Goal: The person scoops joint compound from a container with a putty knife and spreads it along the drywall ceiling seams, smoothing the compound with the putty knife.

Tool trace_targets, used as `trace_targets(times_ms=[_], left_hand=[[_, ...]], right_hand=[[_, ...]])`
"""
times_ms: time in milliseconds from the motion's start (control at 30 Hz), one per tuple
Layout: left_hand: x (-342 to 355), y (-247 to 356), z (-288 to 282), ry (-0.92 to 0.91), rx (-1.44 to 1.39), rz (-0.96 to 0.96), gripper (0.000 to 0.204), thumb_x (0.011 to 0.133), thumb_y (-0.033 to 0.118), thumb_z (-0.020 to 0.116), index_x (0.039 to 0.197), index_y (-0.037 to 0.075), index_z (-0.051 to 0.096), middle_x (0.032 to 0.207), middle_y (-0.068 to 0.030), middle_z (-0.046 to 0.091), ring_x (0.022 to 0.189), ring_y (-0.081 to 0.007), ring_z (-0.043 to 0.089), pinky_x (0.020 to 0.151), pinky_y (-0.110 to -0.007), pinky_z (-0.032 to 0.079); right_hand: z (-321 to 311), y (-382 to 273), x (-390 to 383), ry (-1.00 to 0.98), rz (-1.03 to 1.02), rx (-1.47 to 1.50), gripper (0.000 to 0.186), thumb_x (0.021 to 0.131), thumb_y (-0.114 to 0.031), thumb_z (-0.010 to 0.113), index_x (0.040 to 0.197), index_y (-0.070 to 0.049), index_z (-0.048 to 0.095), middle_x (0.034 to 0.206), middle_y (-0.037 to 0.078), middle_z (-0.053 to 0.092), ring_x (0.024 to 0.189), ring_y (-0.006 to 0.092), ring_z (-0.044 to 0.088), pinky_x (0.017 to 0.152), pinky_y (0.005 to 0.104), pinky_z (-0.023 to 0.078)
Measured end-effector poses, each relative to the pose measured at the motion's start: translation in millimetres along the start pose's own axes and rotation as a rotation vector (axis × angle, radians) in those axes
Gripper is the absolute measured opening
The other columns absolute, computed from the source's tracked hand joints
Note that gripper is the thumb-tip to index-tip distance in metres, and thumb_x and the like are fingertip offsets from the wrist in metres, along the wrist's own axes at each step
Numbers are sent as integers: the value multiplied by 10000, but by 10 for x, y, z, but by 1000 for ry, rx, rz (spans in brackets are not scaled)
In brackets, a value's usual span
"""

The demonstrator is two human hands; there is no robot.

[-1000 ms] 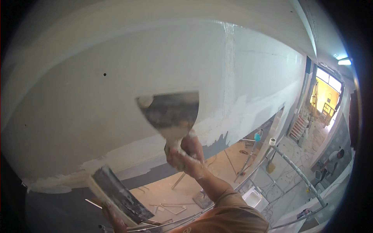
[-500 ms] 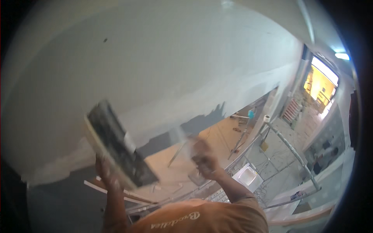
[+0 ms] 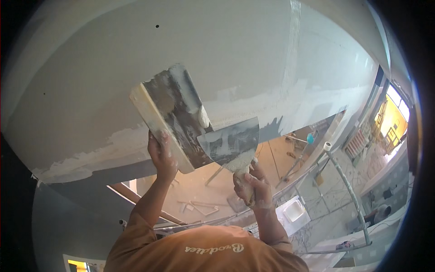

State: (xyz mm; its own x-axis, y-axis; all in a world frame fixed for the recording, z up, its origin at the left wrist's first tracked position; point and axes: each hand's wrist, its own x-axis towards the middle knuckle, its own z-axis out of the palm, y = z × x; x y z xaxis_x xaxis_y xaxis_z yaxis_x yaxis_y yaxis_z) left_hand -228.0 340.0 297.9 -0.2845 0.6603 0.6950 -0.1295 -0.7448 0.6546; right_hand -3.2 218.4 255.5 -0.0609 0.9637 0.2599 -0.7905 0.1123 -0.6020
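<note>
My left hand (image 3: pixel 163 154) is closed on the thick cream back edge of a wide plastering knife (image 3: pixel 168 111), held tilted up in front of the wall. Smears of white joint compound (image 3: pixel 204 117) cling to its metal blade. In my right hand (image 3: pixel 257 188) is a putty knife (image 3: pixel 232 139) with a fan-shaped blade, its handle caked with compound. The putty knife's blade corner overlaps the lower right edge of the wide knife; whether they touch I cannot tell. Beyond both tools is a grey wall (image 3: pixel 226 50) with a pale band of compound along its lower part.
A metal rail (image 3: pixel 344 179) runs along my right side, above a floor with cables. Below stand a white basin (image 3: pixel 293 211) and scattered offcuts (image 3: pixel 199 207). Another person (image 3: pixel 380 214) is low down at the far right. A bright opening (image 3: pixel 394 120) lies at the back right.
The wide knife has moved up and right, turning its blade more into view. My right hand has brought the putty knife to its lower edge. The view has shifted.
</note>
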Motion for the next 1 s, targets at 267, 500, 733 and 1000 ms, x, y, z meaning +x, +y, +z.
trace_targets(times_ms=[267, 500, 733, 1000], left_hand=[[-283, -421, -110, -201, 44, 110, 315, 988, 215, 544, 1189, -25, 509, 935, -38, 515, 838, -124, 458, 760, -325, 416], [-623, -416, -568, -204, 173, -97, 215, 981, 179, 526, 1078, -7, 481, 929, -37, 461, 871, -132, 426, 793, -316, 386], [-956, -621, -1180, -17, 294, -270, 507, 1044, 274, 517, 1408, -48, 374, 1233, -154, 509, 1117, -223, 503, 999, -380, 428], [-1083, -577, -1438, 68, 423, -311, 595, 1039, 352, 526, 1442, -50, 354, 1325, -200, 481, 1187, -270, 515, 1015, -413, 453]], right_hand=[[58, -409, 209, -104, -183, -41, 550, 934, -61, 573, 1448, -60, 376, 1176, 133, 554, 723, 168, 542, 476, 250, 411], [614, -1833, 1383, -16, -1135, -262, 605, 977, -90, 578, 1492, -72, 263, 1073, 83, 546, 819, 154, 562, 667, 295, 476], [371, -3524, 2902, 28, -1370, -381, 613, 941, -51, 564, 1481, -45, 273, 978, 126, 594, 762, 185, 603, 650, 319, 508], [396, -3998, 3365, 44, -1399, -300, 616, 917, -19, 539, 1461, -14, 251, 972, 153, 585, 714, 207, 615, 589, 332, 508]])
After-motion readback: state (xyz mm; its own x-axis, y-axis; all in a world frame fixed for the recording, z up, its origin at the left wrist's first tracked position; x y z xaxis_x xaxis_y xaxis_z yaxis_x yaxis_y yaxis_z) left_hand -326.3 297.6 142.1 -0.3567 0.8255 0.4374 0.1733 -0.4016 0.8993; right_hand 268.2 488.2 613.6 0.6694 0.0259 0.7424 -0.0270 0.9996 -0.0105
